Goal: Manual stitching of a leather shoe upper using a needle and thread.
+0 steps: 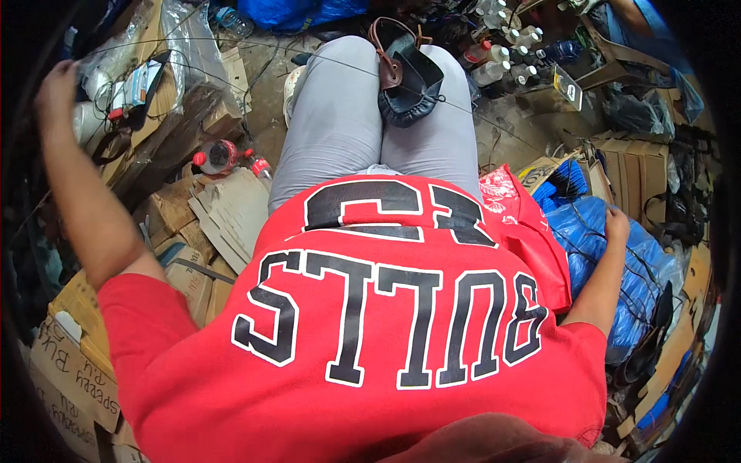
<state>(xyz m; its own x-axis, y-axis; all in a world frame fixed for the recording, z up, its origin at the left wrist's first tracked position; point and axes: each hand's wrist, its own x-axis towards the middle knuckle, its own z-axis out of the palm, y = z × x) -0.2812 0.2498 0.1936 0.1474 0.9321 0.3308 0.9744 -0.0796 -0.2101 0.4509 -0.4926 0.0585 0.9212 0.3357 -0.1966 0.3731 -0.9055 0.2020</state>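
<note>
A dark shoe upper [413, 96] with a brown leather piece and lace rests on my lap, between my grey-clad thighs. Thin dark thread [502, 127] stretches out from it to both sides. At the far left, my left hand [58, 96] is raised, slightly blurred, its fingers closed on one end of the thread. My right hand [616, 224] is held out to the right in a closed grip, with the other thread end running to it. It is over a blue plastic-wrapped bundle [583, 231]. Neither hand touches the shoe upper.
Flattened cardboard [231, 216] and red-capped bottles [220, 157] are on my left. Several small bottles [494, 73] stand ahead to the right, near a wooden frame [617, 58]. A red bag [525, 224] lies against my right side. Blue plastic [297, 11] is at the far edge.
</note>
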